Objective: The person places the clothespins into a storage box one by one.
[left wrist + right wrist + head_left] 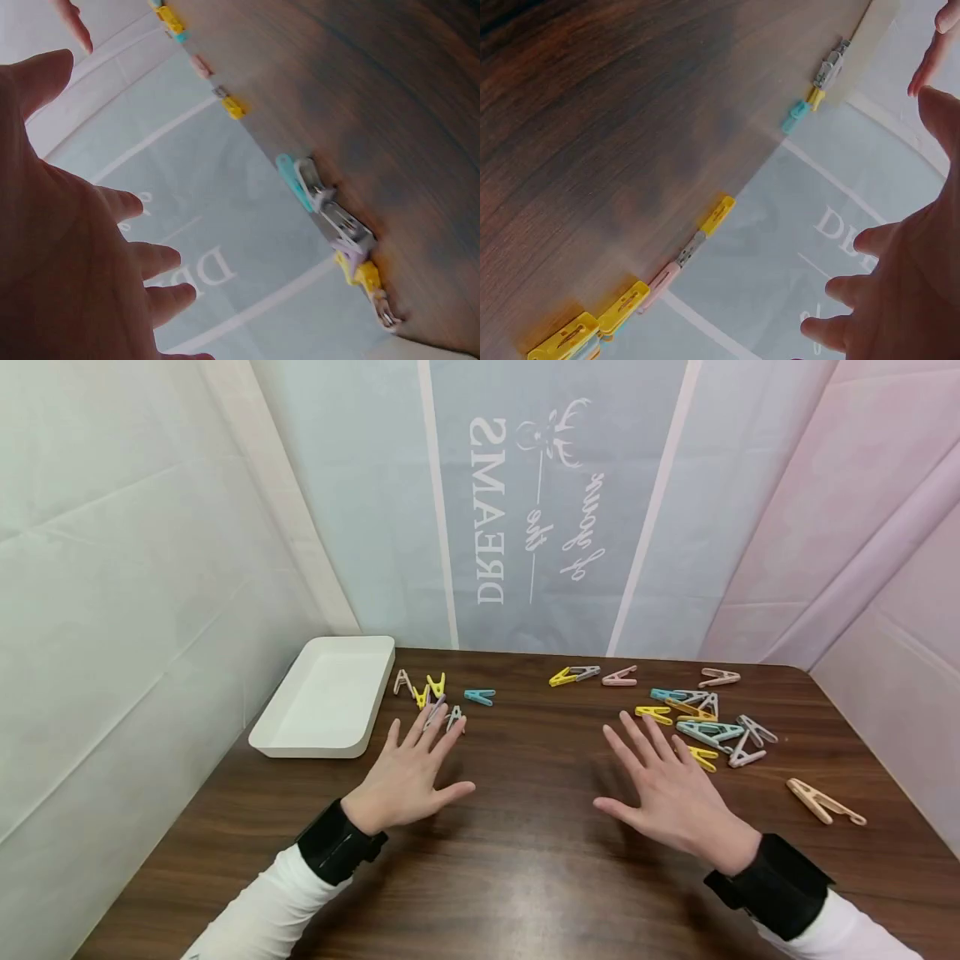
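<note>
Fingers spread, my left hand (pixel 405 777) hovers over the table near a small group of clothespins. Beside its fingertips are a grey clothespin (pixel 454 717), a yellow clothespin (pixel 437 685) and a blue clothespin (pixel 479 697); the fingers partly cover a purple-grey one. My right hand (pixel 671 793) is likewise spread and holds nothing. Just past its fingers lies a larger cluster, with a yellow clothespin (pixel 654 714), a teal clothespin (pixel 708 732) and a grey clothespin (pixel 746 752). In the left wrist view the left palm (pixel 67 255) shows with nothing in it.
A white tray (pixel 322 697) sits at the table's back left. A beige clothespin (pixel 823 800) lies alone at the right. Toward the back are a pink clothespin (pixel 619 676) and a yellow one (pixel 562 677) touching a grey one. Fabric curtains (pixel 555 527) enclose the wooden table (pixel 525 877).
</note>
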{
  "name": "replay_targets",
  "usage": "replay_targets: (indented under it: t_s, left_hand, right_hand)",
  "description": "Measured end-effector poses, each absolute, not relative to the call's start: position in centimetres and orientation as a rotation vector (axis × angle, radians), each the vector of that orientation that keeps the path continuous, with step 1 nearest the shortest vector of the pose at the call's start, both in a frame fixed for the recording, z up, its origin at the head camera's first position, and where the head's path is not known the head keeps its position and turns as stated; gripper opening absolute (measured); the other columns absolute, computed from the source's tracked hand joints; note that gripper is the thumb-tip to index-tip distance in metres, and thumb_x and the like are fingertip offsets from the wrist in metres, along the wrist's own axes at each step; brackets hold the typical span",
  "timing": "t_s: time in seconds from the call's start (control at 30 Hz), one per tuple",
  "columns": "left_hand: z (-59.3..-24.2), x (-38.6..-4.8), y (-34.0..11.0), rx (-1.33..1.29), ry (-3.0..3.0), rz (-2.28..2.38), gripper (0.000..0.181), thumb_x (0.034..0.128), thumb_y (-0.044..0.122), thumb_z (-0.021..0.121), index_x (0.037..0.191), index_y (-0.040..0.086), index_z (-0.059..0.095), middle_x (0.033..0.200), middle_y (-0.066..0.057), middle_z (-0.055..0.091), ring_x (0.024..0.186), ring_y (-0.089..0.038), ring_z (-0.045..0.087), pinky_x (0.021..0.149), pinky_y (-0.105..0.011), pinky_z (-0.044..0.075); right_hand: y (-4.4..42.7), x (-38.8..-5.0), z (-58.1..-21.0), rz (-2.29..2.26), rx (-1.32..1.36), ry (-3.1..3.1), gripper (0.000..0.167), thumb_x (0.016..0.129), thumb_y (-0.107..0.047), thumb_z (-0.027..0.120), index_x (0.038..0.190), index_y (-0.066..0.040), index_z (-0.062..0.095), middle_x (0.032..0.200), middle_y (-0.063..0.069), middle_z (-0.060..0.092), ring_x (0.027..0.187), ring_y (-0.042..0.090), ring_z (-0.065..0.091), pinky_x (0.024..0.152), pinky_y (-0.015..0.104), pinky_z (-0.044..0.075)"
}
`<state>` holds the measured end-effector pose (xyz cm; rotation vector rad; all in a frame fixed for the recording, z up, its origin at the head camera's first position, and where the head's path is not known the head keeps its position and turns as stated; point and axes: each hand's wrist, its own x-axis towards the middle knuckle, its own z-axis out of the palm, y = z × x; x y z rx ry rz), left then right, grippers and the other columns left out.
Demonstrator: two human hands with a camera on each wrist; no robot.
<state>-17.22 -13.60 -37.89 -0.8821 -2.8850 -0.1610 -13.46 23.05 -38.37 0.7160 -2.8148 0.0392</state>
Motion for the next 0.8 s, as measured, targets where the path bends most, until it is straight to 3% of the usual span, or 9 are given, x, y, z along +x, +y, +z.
replay_targets:
  t_s: [0.33, 0.5, 0.8]
  left_hand:
    - [-38.6, -17.7, -17.0, -0.843, -2.874, -0.097, 0.089, 0.0886, 0.063, 0.055, 0.154, 0.011, 0.025, 0.159, -0.017, 0.02, 0.143, -0.035, 0.022, 0.104, -0.065, 0.024]
    - [-39.1, -18.4, -19.9, -0.774, -2.895, -0.1, 0.09, 0.0873, 0.052, 0.066, 0.153, 0.006, 0.026, 0.156, -0.022, 0.024, 0.142, -0.038, 0.024, 0.104, -0.065, 0.025]
    - [-38.9, -19.2, -25.7, -0.592, -2.948, -0.189, 0.078, 0.0905, 0.033, 0.069, 0.146, -0.007, 0.032, 0.144, -0.033, 0.037, 0.131, -0.046, 0.038, 0.101, -0.056, 0.036]
  right_hand:
    - [22.2, -15.5, -39.4, 0.02, 0.911, -2.805, 0.085, 0.09, -0.066, 0.049, 0.153, -0.012, 0.031, 0.158, 0.016, 0.021, 0.143, 0.035, 0.023, 0.107, 0.058, 0.026]
    - [21.5, -17.0, -40.0, -0.023, 1.034, -2.782, 0.082, 0.091, -0.061, 0.054, 0.151, -0.009, 0.033, 0.156, 0.018, 0.026, 0.14, 0.036, 0.03, 0.104, 0.057, 0.032]
    - [19.7, -20.4, -39.9, -0.007, 1.163, -2.751, 0.079, 0.091, -0.055, 0.059, 0.15, -0.009, 0.036, 0.152, 0.018, 0.035, 0.135, 0.034, 0.038, 0.102, 0.055, 0.036]
